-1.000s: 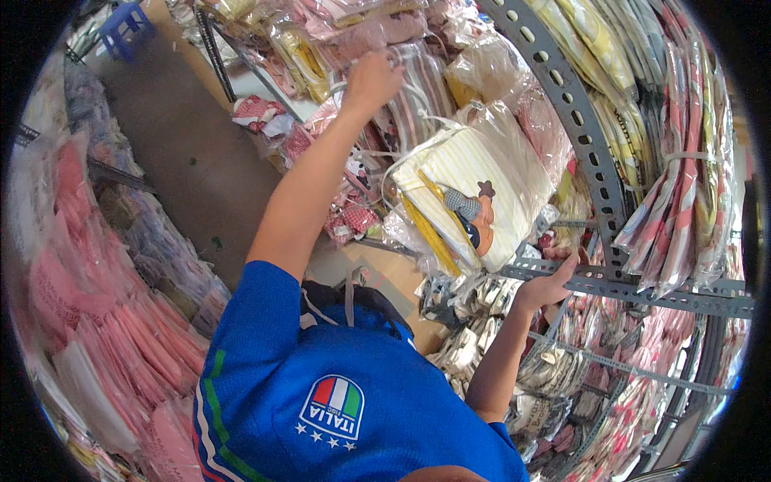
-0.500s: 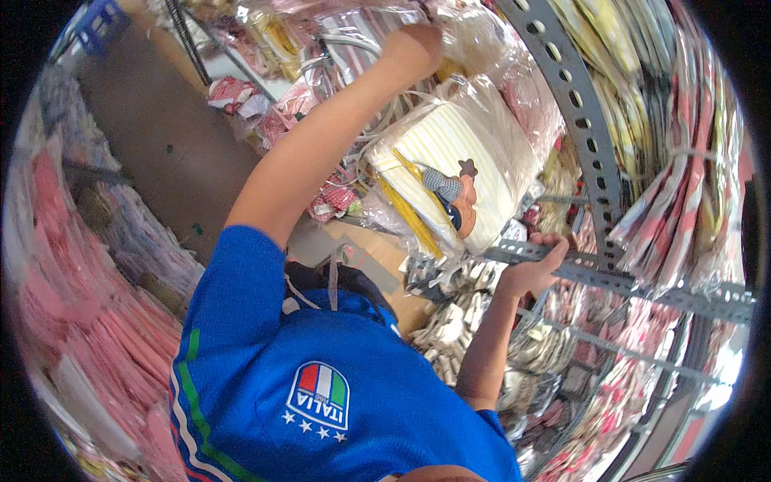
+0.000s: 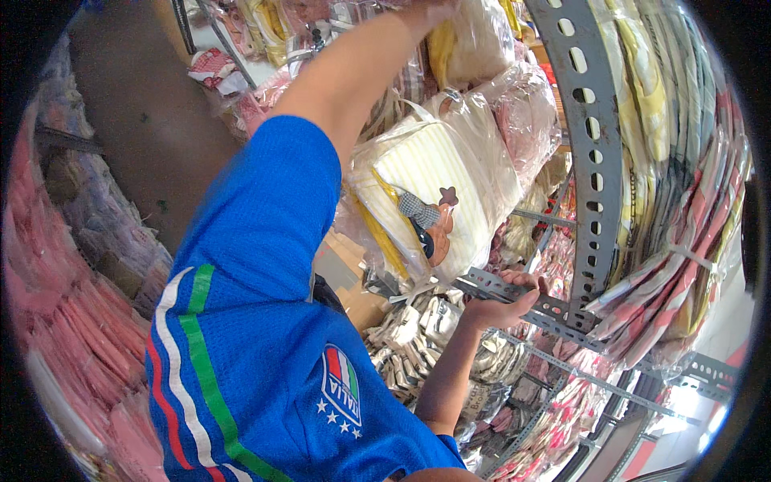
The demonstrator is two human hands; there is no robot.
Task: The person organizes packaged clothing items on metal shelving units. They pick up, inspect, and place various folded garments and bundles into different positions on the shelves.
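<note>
My left hand (image 3: 434, 16) reaches up to the top edge, among plastic-wrapped bundles (image 3: 474, 48); its fingers are blurred and mostly hidden. My right hand (image 3: 506, 301) has its fingers curled on a grey perforated metal rail (image 3: 554, 309) at centre right. Between my hands lies a clear-bagged cream striped item (image 3: 426, 153) with an animal figure, a star and yellow edging. A pink wrapped bundle (image 3: 526, 112) sits behind it.
An upright perforated post (image 3: 593, 161) stands at the right, beside hanging yellow, grey and pink packs (image 3: 683, 273). Pink bagged stacks (image 3: 72, 305) line the left, past a dark floor (image 3: 136, 128). Lower shelves hold white bundles (image 3: 393, 337); a cardboard surface (image 3: 341, 265) shows below.
My left arm has stretched farther up and right, its hand moving to the top edge, and my shirt has turned with it. My right hand stays at the rail, shifted lower in view.
</note>
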